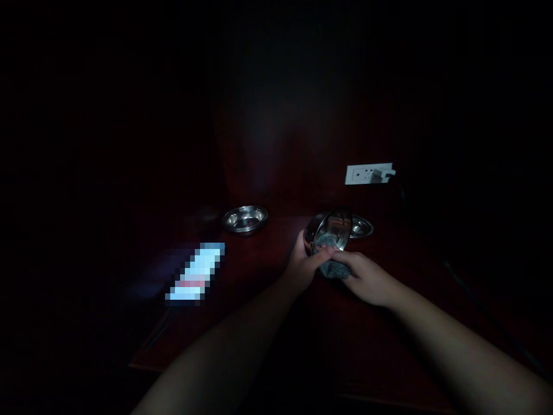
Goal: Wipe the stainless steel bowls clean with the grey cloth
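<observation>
The scene is very dark. My left hand (302, 266) grips a small steel bowl (332, 229) that is tilted up on its edge, its inside facing me. My right hand (366, 278) is closed on a grey cloth (334, 266) pressed against the lower rim of that bowl. Both hands meet over a dark red table (268, 271). Just behind the tilted bowl lies another steel bowl (362, 226), flat on the table.
A third steel bowl (245, 219) sits on the table to the left. A lit, blurred-out screen (196, 274) lies at the front left. A white wall socket (368, 173) with a plug in it is at the back right; a dark cable runs down from it.
</observation>
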A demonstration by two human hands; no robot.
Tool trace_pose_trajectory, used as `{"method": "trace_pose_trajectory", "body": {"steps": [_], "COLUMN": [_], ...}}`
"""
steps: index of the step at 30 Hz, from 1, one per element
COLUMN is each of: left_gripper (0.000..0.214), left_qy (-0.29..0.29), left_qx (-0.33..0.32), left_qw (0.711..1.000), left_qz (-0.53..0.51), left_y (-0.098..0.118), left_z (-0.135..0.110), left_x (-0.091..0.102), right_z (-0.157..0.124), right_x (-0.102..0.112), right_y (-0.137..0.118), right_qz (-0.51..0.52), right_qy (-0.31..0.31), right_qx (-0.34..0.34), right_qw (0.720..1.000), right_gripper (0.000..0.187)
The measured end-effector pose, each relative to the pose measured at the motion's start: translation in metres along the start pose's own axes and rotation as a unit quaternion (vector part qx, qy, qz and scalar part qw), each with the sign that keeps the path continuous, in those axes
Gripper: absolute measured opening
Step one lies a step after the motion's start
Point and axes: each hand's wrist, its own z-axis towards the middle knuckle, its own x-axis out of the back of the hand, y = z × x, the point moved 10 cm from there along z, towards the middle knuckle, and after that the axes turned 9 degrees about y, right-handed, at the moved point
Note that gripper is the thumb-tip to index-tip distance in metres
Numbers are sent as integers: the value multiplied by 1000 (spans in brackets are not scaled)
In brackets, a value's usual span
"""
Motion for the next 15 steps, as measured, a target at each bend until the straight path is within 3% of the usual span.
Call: {"method": "trace_pose_trajectory", "body": {"steps": [15], "left_gripper": [35], "left_qy": [8], "left_qx": [20], "left_qw": [1000], "left_qz": [-22], "left_y": [-4], "left_z": [-2], "left_x": [-1], "right_z": [-1], "right_x": [5], "right_y": [-14], "right_qz": [21], "right_qy": [46], "right_qx": [71], "right_qw": [996], "right_gripper": [53]}}
